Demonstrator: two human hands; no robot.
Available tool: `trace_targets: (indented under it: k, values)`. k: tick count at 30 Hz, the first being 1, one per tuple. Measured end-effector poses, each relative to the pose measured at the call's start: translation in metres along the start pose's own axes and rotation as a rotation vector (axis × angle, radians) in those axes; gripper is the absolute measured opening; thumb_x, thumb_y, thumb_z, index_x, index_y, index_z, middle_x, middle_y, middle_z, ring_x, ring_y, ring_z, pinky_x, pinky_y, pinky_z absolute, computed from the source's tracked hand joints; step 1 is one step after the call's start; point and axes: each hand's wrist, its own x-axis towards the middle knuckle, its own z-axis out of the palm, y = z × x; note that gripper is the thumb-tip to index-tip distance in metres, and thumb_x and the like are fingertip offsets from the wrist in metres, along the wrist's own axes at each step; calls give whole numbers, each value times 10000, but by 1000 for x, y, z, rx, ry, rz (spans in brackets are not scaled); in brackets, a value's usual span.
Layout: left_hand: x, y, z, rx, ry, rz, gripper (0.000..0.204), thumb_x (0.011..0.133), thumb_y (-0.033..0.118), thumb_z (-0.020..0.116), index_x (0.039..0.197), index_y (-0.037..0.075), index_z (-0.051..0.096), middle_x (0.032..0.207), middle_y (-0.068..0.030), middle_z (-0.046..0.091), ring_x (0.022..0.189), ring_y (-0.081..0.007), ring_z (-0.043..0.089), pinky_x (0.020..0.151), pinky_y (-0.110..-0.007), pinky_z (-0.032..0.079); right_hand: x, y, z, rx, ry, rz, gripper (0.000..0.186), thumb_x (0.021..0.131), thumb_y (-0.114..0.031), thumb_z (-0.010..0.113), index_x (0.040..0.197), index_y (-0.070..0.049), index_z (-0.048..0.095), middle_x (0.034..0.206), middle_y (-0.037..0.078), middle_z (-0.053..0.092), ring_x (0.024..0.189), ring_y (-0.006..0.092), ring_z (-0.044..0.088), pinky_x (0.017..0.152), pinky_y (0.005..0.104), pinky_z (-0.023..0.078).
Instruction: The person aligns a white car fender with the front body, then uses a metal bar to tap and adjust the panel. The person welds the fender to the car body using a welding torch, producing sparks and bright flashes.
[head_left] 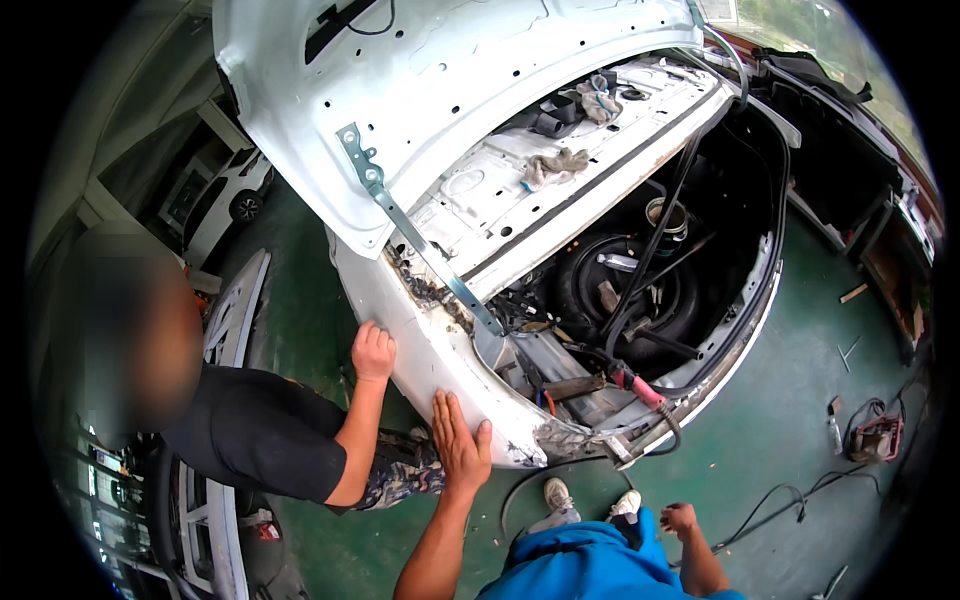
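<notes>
My left hand (462,442) lies flat with fingers stretched on the white rear fender (430,350) of a car. Down by my blue clothing hangs my right hand (680,519), its fingers curled in, with nothing visible in them. On the same fender, further forward, rests a co-worker's closed hand (374,352). The white trunk lid (420,100) stands raised above the body on a grey hinge arm (425,245). Inside the dark trunk sit a spare tyre (580,285) and an open can (666,216). A red-handled tool (638,386) with a cable lies over the rear edge.
The co-worker in a black shirt (265,430) stands at left. Work gloves (556,168) lie on the rear deck. Cables (765,505) and a red-framed device (876,438) are on the green floor at right. Loose car panels (235,310) stand behind the co-worker.
</notes>
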Motion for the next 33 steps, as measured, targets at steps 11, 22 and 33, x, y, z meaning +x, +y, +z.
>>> trace_targets:
  k: [11,22,33]
  values:
    - [-2,-7,15,-71,82,-32,738,1033,446,446,1537,-77,313,1605,-291,295,1496,-457,260,1216,-526,196,9,-28,-12,3,0,-27,265,889,-119,679,1087,57,692,796,132,709,626,208,681,540,341,554]
    - [-4,-3,16,-140,74,-98,676,1035,360,396,1537,-86,317,1627,-278,269,1511,-433,245,1239,-503,148,28,69,-15,-41,-97,243,223,892,-91,666,1058,57,672,792,138,678,611,225,660,505,346,524]
    - [4,5,22,-177,54,-90,693,1050,381,365,1550,-92,284,1634,-286,235,1523,-435,209,1237,-513,147,7,87,0,-50,-126,284,231,913,-124,653,1056,55,686,811,136,696,627,211,662,539,348,545]
